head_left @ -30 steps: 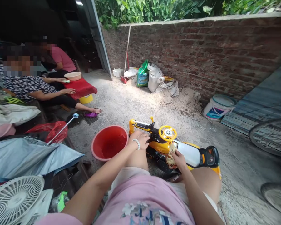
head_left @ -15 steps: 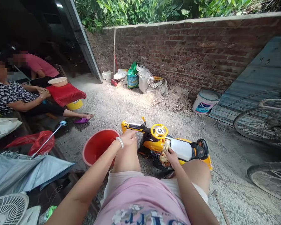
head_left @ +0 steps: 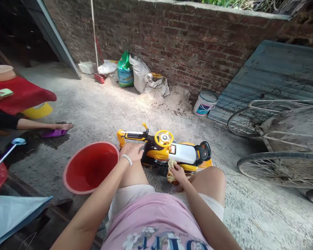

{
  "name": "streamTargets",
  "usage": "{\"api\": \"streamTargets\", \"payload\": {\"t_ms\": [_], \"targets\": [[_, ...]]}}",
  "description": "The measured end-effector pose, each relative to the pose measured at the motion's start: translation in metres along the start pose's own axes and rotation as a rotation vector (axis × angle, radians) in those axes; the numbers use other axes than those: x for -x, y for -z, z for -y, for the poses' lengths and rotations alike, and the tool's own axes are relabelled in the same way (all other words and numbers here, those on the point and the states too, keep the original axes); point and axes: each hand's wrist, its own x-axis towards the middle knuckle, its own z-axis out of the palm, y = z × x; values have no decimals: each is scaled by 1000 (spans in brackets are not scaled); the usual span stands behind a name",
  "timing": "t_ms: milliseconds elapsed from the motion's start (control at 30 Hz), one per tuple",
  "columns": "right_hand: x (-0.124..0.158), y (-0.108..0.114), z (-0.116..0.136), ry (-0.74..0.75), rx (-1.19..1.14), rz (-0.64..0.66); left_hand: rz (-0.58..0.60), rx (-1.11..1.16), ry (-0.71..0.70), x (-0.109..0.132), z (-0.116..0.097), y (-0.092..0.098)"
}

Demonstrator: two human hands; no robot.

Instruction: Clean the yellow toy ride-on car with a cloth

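A yellow and black ride-on toy digger [head_left: 156,152] with a yellow steering wheel [head_left: 164,138] and a pale seat stands on the ground in front of my knees. My right hand [head_left: 179,174] grips a crumpled beige cloth [head_left: 171,169] against or close to the toy's near side, by a wheel. Whether the cloth touches the toy I cannot tell. My left hand [head_left: 132,152], a beaded bracelet on its wrist, lies over my left knee with fingers stretched out, near the toy's digger arm [head_left: 133,136]. It holds nothing that I can see.
A large red tub [head_left: 91,166] stands left of my knee. Further left are a seated person's leg [head_left: 39,125] and a folded umbrella [head_left: 13,215]. Sacks [head_left: 139,74] and a paint bucket [head_left: 205,103] line the brick wall [head_left: 177,52]. A wheeled cart [head_left: 281,139] stands at the right.
My view has swung right and down, so the surroundings sit further left. My right hand still holds the cloth at the toy's side. My left hand remains over the knee.
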Motion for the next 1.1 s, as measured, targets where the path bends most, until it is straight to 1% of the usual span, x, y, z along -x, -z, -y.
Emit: {"api": "streamTargets", "payload": {"t_ms": [67, 133, 200, 233, 300, 367, 400, 467, 533, 600, 633, 700, 767, 833, 933, 1000, 1067, 1100], "targets": [[6, -4, 5, -19, 13, 29, -47, 44, -15, -2, 2, -5], [6, -8, 14, -30, 13, 65, -90, 102, -70, -7, 2, -7], [-1, -8, 28, -29, 11, 71, -152, 154, -133, -19, 1, -8], [-8, -7, 38, -11, 18, 45, -181, 173, -156, -26, -1, -9], [-28, -3, 64, 84, 77, -49, -220, 201, -172, -41, -4, -13], [-53, -1, 95, 254, 197, -153, -215, 216, -153, -55, -6, -21], [-67, -3, 111, 346, 279, -185, -200, 217, -133, -60, -6, -26], [-93, -14, 138, 483, 485, -171, -166, 210, -77, -68, -5, -35], [-113, -31, 154, 515, 739, -61, -142, 192, -5, -75, -4, -40], [-124, -48, 156, 461, 985, 72, -136, 169, 67, -82, -3, -41], [-127, -54, 154, 432, 1081, 112, -137, 159, 94, -87, -3, -40], [-130, -59, 144, 424, 1198, 139, -136, 144, 122, -97, -1, -35], [-132, -57, 137, 469, 1237, 135, -114, 129, 123, -107, 3, -32], [-138, -50, 137, 476, 1244, 122, -56, 112, 118, -114, 11, -31], [-152, -39, 146, 360, 1245, 17, 20, 88, 108, -120, 26, -34], [-158, -35, 152, 294, 1249, -43, 34, 76, 94, -123, 34, -35], [-157, -35, 156, 286, 1262, -40, 50, 65, 81, -125, 37, -35], [-152, -37, 156, 291, 1268, -22, 68, 58, 86, -126, 36, -35]]}}
